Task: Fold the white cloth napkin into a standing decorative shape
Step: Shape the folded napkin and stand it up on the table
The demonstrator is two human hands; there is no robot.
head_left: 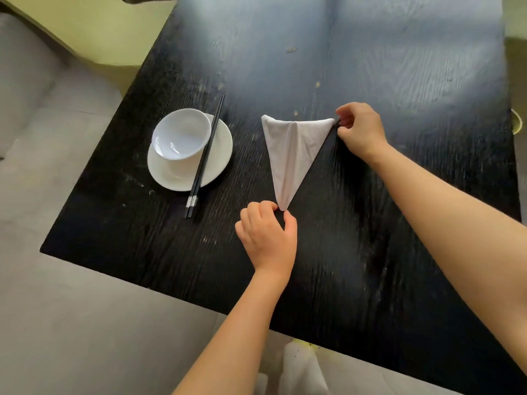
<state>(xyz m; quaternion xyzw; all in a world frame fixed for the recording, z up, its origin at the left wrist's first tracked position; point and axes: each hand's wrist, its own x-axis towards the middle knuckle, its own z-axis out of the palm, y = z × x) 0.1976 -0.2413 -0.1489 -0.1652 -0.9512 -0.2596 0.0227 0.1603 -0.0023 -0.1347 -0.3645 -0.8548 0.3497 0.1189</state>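
Black bench (370, 195): napkin (293, 155) lay as flat triangle; left hand (266, 238) pinched its near tip, right hand (360, 128) pinched 1 far corner. Risk: uneven pull could skew the crease.

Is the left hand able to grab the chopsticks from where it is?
Probably yes. The left hand sits at the napkin tip, and only bare table lies between it and the near ends of the chopsticks.

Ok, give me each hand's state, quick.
Left hand: closed, pinching the napkin's near tip.
Right hand: closed, pinching the napkin's far right corner.
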